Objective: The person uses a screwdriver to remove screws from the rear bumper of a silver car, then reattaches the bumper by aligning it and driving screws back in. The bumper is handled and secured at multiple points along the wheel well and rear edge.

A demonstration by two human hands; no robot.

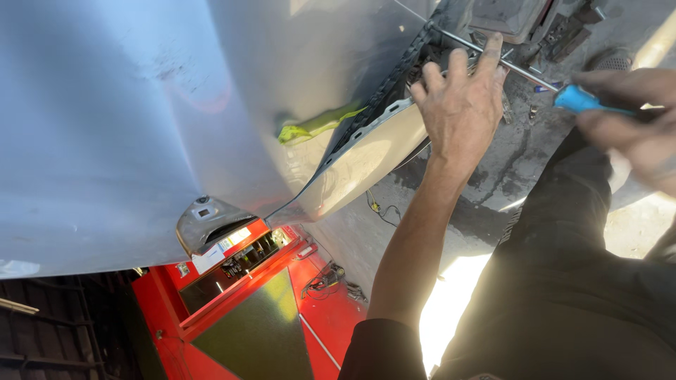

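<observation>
Gripped tight in the right hand is the blue handle of a long screwdriver, fingers curled fully around it, though that hand is blurred at the frame's edge. Look at the tool: a thin, bright steel shaft runs straight up and left from the smooth plastic handle, and its far tip reaches into the dark gap at the top edge of the silver car panel. The left hand is up there too, grimy, fingers spread and bent, fingertips resting over the shaft and pressing against the black ribbed trim strip; it grasps nothing outright, more a steadying touch on the shaft. The panel itself is broad, glossy and curved, with faint scuffs near the top. A loose silver piece bends outward below the trim, with holes along its edge. A yellow-green rag is wedged between it and the body. Lower down, a red machine with a dark sloped face sits on the floor, and oil-stained concrete shows beside the person's dark trousers.
</observation>
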